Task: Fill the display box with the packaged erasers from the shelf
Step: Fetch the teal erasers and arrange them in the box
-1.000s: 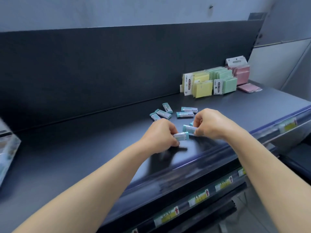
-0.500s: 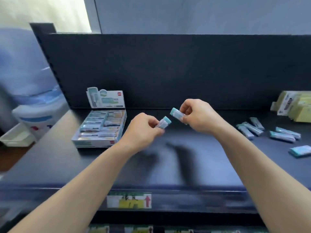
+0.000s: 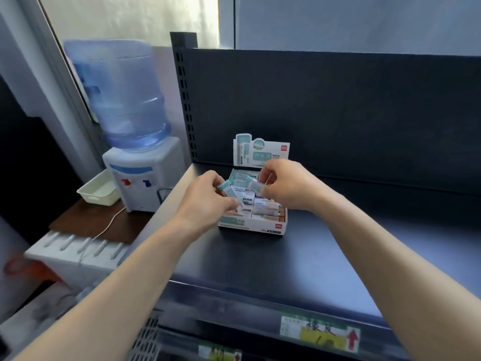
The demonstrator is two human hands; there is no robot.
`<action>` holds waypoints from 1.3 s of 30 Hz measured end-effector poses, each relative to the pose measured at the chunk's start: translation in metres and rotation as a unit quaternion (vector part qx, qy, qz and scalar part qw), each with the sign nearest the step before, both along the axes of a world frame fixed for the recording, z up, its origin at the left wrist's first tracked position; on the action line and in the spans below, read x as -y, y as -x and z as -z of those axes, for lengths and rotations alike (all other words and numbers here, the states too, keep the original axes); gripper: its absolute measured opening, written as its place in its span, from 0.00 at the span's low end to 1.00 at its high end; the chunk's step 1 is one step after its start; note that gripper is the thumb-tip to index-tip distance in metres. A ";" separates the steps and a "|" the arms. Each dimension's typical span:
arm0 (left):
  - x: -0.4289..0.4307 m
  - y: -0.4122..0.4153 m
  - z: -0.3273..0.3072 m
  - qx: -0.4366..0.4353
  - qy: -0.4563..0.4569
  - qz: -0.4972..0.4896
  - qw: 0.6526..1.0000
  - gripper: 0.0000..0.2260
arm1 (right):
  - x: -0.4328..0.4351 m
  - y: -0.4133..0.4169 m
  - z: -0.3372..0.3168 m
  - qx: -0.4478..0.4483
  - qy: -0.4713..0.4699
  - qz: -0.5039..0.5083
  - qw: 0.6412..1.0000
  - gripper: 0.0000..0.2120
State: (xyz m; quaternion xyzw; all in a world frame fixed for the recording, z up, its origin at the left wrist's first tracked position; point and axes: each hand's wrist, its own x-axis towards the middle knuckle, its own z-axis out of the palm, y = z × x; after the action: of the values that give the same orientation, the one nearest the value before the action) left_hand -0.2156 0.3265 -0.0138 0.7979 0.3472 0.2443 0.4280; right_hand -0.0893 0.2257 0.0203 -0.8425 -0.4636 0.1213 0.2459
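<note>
The white display box point(image 3: 276, 226) with an upright printed header card stands at the left end of the dark shelf point(image 3: 325, 256). Rows of packaged erasers lie inside it. My left hand point(image 3: 205, 201) hovers over the box's left side, gripping a teal-capped packaged eraser point(image 3: 226, 186). Over the box's middle, my right hand point(image 3: 283, 186) pinches a second packaged eraser point(image 3: 253, 184) between fingers and thumb. Both erasers are above the box's contents. The loose erasers on the shelf are out of view.
A water dispenser point(image 3: 141, 175) with a blue bottle stands left of the shelf, beside a white tray point(image 3: 97, 191) on a brown surface. The dark back panel point(image 3: 338, 113) rises behind the box. Price labels point(image 3: 320, 333) line the shelf's front edge.
My view swung left from the loose erasers to the display box. Both hands carried one eraser each leftward and now hold them over the box.
</note>
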 end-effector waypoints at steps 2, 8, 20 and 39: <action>-0.003 0.001 -0.001 -0.006 0.000 0.024 1.000 0.07 | -0.004 0.004 0.000 0.001 0.016 -0.005 1.000 0.05; -0.004 0.003 -0.006 -0.021 0.002 0.065 0.998 0.04 | -0.006 0.009 -0.003 0.007 0.049 -0.010 0.999 0.07; -0.009 0.011 -0.007 -0.043 0.016 0.069 0.997 0.02 | -0.017 0.016 0.000 0.004 0.075 -0.023 0.997 0.07; 0.016 -0.019 -0.021 0.061 -0.050 0.067 0.995 0.05 | 0.032 -0.002 0.002 0.009 -0.075 0.111 0.991 0.10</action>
State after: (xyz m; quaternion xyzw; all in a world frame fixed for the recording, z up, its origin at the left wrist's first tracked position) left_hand -0.1962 0.3103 0.0069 0.8231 0.2535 0.2804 0.4238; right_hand -0.0878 0.1933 0.0180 -0.8692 -0.3773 0.0503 0.3157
